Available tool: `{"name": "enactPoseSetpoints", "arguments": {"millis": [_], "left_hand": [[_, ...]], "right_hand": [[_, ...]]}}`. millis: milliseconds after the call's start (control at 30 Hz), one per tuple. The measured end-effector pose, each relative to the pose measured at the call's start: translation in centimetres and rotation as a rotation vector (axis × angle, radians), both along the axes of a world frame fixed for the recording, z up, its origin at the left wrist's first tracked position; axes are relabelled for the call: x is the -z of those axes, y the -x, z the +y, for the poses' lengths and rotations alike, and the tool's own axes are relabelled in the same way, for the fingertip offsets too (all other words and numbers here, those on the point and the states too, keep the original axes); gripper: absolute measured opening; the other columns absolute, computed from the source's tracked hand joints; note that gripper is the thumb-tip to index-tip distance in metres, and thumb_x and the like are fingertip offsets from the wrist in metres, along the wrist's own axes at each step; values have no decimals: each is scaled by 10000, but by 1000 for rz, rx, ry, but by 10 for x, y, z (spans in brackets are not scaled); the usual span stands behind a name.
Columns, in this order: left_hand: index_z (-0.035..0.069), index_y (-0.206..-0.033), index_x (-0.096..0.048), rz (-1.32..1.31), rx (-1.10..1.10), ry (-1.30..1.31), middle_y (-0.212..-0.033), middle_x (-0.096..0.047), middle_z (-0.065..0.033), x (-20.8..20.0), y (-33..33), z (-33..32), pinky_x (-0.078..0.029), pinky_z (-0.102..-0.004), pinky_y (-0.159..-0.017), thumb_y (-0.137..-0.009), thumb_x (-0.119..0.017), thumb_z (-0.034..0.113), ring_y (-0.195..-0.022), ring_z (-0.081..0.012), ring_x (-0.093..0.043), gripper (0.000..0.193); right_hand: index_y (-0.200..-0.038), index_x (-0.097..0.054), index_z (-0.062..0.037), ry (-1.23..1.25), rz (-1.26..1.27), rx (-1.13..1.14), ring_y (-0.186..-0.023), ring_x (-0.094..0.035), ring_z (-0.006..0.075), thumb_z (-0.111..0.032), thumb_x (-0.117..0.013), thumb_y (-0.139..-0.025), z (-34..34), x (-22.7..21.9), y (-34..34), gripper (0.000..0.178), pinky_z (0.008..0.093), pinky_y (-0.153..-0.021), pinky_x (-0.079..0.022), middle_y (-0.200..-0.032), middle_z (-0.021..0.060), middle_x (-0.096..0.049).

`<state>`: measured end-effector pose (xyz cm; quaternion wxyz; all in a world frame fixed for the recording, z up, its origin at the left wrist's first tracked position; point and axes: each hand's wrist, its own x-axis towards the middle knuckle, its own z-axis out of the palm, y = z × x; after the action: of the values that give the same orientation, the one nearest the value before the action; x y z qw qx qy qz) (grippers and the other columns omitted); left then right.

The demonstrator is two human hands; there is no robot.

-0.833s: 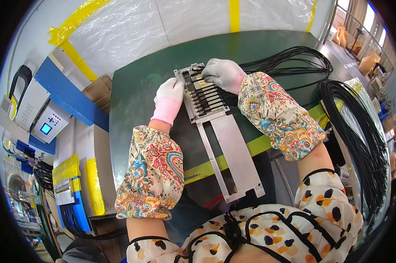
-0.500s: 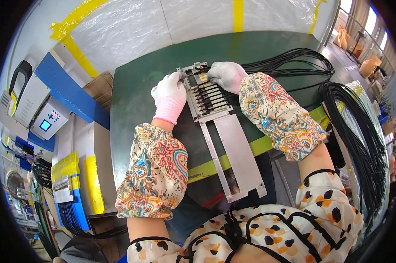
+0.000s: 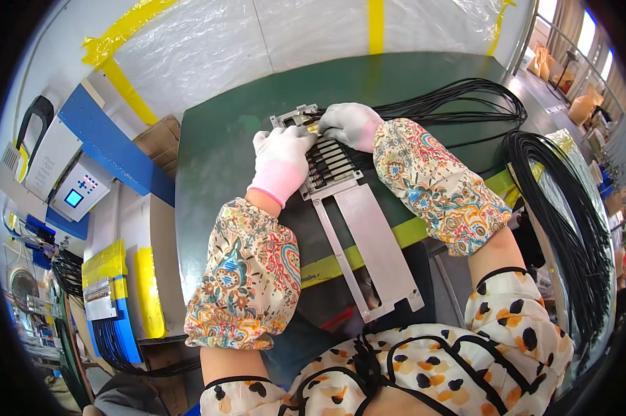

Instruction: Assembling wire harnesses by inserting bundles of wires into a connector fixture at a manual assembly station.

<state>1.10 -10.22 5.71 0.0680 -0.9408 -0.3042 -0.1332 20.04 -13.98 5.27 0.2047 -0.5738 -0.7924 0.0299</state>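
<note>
A silver metal fixture (image 3: 376, 243) lies across the table's front edge, its long slotted plate jutting toward me. Black cable ends with connectors (image 3: 330, 165) lie side by side in its upper part. My left hand (image 3: 282, 156), in a white and pink glove, rests over the fixture's left side with bent fingers. Close beside it, my right hand (image 3: 349, 126) has its gloved fingers pinched together at the upper slots. What either hand's fingertips grip is hidden. Black cables (image 3: 458, 97) run from behind my right hand to the far right.
The green table (image 3: 223, 145) has a yellow taped front edge. A thick bundle of black cables (image 3: 562, 222) hangs at the right. At the left stand a white device with a lit screen (image 3: 73, 198), a blue beam (image 3: 112, 142) and a cardboard box (image 3: 159, 144).
My left hand has moved right, from the fixture's left edge onto its upper part. My right hand has shifted slightly left, and the fixture's far end has swung slightly left.
</note>
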Motion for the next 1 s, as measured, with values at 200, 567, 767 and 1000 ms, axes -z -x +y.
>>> {"name": "enactPoseSetpoints", "arguments": {"millis": [200,567,767,1000], "left_hand": [[226,-1059,-628,103,-8,-93,-959,-578,-49,1,1,1,-341,-404,-878,-779,-486,86,-969,-213,-537,344],[206,-998,-649,19,1,12,-1010,-558,-100,-1,-9,-7,-340,-433,-879,-814,-485,156,-1000,-256,-525,251],[191,-923,-669,-341,-198,-51,-858,-622,-50,10,1,13,-391,-428,-811,-797,-498,166,-874,-252,-585,213],[109,-898,-647,-477,-302,447,-880,-646,-122,13,8,35,-372,-456,-838,-878,-426,425,-883,-316,-594,386]], "right_hand": [[-894,-662,-77,19,21,66,-902,-571,283,-156,-622,-771,0,-8,-15,151,361,-803,-452,-893,105,-607],[-901,-640,-138,-65,-230,331,-953,-557,259,-256,-645,-747,20,2,-8,194,377,-817,-446,-939,80,-590],[-848,-641,-123,-140,-178,303,-917,-560,251,-227,-623,-771,20,1,-12,130,372,-797,-448,-910,65,-594],[-809,-638,-106,-268,-201,106,-882,-565,239,-175,-627,-751,8,-14,-9,90,350,-772,-459,-881,52,-600]]}}
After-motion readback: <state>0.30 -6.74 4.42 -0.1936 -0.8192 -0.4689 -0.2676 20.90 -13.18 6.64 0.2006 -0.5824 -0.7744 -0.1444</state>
